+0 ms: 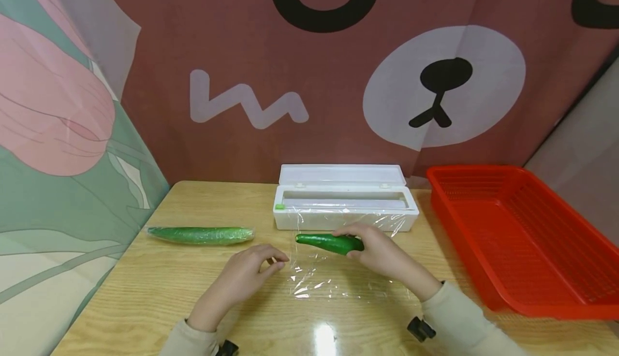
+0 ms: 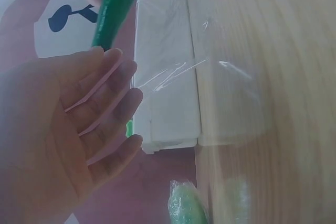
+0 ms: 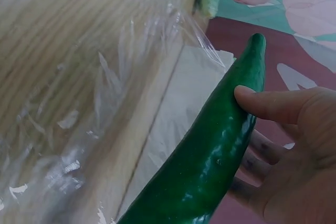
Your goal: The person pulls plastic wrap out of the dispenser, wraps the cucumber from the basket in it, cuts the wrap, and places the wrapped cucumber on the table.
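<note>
My right hand [image 1: 379, 249] grips a dark green, glossy cucumber [image 1: 323, 241] near its right end, thumb on one side and fingers on the other in the right wrist view. The cucumber lies level over a sheet of clear cling film [image 1: 314, 281] drawn toward me across the table. To the left of the cucumber's tip, my left hand [image 1: 249, 273] is empty, its fingers loosely bent; in the left wrist view its fingertips [image 2: 128, 69] overlap the cucumber's end. Behind the film stands a white cling film dispenser [image 1: 345, 222], lid raised, with a green slider at its left.
A second cucumber [image 1: 200, 235], wrapped in film, lies at the left of the wooden table [image 1: 145, 297]. A red plastic basket [image 1: 476, 259] stands along the right side. Behind the table hangs a printed bear curtain [image 1: 242, 152].
</note>
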Available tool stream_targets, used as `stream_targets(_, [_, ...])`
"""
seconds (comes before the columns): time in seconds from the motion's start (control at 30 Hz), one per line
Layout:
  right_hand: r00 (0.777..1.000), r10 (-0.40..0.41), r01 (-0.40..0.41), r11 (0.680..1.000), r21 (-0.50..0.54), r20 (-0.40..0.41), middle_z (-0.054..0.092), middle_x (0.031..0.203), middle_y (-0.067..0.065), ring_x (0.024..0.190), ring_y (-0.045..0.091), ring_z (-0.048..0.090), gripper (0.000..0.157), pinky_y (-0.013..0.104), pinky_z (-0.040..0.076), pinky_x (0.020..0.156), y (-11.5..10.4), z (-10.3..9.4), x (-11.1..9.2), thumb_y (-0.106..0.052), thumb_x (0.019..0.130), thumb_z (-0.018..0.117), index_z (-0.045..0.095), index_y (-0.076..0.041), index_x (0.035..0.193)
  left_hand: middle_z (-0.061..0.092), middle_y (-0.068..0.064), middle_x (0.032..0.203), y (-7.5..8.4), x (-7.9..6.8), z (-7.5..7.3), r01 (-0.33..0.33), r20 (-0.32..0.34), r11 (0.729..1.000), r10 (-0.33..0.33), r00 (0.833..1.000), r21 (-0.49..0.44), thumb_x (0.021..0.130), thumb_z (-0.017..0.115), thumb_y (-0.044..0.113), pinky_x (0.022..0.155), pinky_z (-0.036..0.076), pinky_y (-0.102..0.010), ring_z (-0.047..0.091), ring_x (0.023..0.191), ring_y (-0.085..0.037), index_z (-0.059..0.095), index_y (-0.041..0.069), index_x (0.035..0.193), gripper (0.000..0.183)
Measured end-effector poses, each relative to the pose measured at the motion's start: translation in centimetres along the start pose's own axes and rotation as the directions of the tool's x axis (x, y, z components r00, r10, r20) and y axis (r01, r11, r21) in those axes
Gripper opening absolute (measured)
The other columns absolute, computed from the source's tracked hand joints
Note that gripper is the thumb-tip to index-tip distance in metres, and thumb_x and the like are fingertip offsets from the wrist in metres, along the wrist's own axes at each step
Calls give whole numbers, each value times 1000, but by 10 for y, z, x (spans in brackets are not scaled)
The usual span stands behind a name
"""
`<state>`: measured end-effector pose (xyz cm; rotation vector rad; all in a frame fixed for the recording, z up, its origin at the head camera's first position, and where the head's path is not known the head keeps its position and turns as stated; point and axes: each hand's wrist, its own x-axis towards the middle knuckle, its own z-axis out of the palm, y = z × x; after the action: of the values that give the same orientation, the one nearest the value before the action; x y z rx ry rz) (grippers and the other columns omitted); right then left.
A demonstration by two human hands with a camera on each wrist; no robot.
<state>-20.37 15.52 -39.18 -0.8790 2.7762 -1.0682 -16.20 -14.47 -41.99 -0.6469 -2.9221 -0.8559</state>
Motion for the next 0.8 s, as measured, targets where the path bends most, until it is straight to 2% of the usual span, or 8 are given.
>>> stream_targets(0.27, [996, -17, 17, 1000, -5, 90, 68, 115, 7, 102, 23, 60, 48, 45, 50, 87, 4, 17, 2, 11, 76, 76, 70, -9, 119, 68, 16, 104, -1, 0, 1, -7, -14, 1000, 7, 1000, 19, 97, 65, 27, 80, 50, -36, 61, 92, -4, 73, 26, 106, 12])
stream_targets(0.4, [992, -2, 3, 1000, -14, 126, 67, 117, 9, 104, 25, 60, 47, 47, 51, 89, 3, 24, 2, 10, 77, 76, 70, -8, 119, 68, 15, 104, 0, 0, 1, -17, -20, 1000, 18, 1000, 19, 96, 66, 26, 80, 50, -36, 61, 92, -5, 73, 26, 105, 11])
stream_targets(0.8, [990, 23, -17, 999, -45, 137, 67, 119, 9, 110, 29, 61, 47, 49, 50, 93, 3, 33, 1, 10, 78, 75, 69, -10, 120, 68, 15, 103, 0, 0, 2, -21, -5, 1000, 22, 1000, 12, 97, 65, 27, 80, 51, -37, 61, 92, -4, 73, 25, 106, 12])
